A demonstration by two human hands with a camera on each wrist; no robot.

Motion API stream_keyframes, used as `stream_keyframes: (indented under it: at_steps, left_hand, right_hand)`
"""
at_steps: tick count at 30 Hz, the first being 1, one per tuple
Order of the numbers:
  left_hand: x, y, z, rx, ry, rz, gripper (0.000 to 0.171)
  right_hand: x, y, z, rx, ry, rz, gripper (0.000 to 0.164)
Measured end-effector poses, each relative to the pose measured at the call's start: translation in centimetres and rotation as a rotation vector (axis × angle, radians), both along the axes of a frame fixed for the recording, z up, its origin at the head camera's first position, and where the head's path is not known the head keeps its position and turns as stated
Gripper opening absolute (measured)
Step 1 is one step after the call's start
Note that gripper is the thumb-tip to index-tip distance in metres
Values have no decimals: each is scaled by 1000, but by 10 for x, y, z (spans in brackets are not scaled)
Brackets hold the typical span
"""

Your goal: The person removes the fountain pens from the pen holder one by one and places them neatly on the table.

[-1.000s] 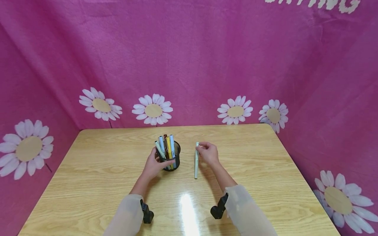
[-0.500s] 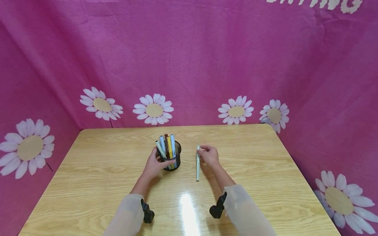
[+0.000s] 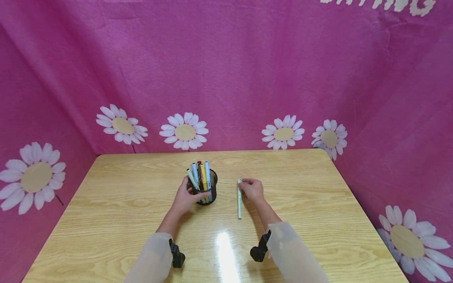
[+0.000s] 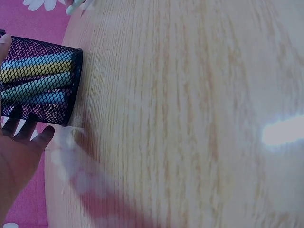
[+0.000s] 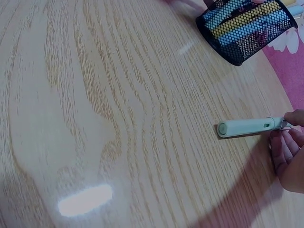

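Note:
A black mesh pen cup (image 3: 213,192) stands upright on the table, filled with several pens (image 3: 203,177) in pale green, light blue, dark red and yellow. My left hand (image 3: 185,199) grips the cup from its left side, thumb across the front and fingers behind. To the right of the cup, my right hand (image 3: 253,190) pinches a pale green pen (image 3: 239,206) near its far, capped end. In the right wrist view that pen (image 5: 247,127) lies close along the tabletop, its rounded end pointing away from the fingers (image 5: 280,147).
The wooden table (image 3: 116,204) ends at a pink curtain (image 3: 226,78) printed with white daisies, which wraps the back and both sides. A bright light reflection (image 3: 226,255) shows on the tabletop between the forearms.
My right hand has drawn the pale green pen slightly toward me and to the right. The left hand and the pen cup have stayed in place.

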State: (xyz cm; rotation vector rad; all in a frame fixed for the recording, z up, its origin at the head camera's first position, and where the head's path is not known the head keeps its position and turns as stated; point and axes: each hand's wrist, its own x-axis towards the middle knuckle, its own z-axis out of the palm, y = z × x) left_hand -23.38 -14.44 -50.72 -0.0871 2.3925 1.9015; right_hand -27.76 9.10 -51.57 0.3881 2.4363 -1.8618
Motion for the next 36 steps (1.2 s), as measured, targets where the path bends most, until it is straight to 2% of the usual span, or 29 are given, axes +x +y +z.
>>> stream_keyframes:
  at_steps: [15,17,24,31,36]
  left_hand:
    - [3,0,2,-2,-8,-3,93]
    - [4,0,6,8,-21,-6,93]
    - [17,4,34,2,-27,-25,89]
    - [1,0,0,-7,-6,0,98]
    - [0,-1,0,-5,-3,1,98]
  right_hand:
    - [4,1,0,53,-31,21,25]
    - [4,1,0,54,-33,20,25]
    - [3,0,0,100,-37,19,24]
    - [3,-1,4,137,-24,22,20]
    - [2,-1,4,159,-22,29,22]
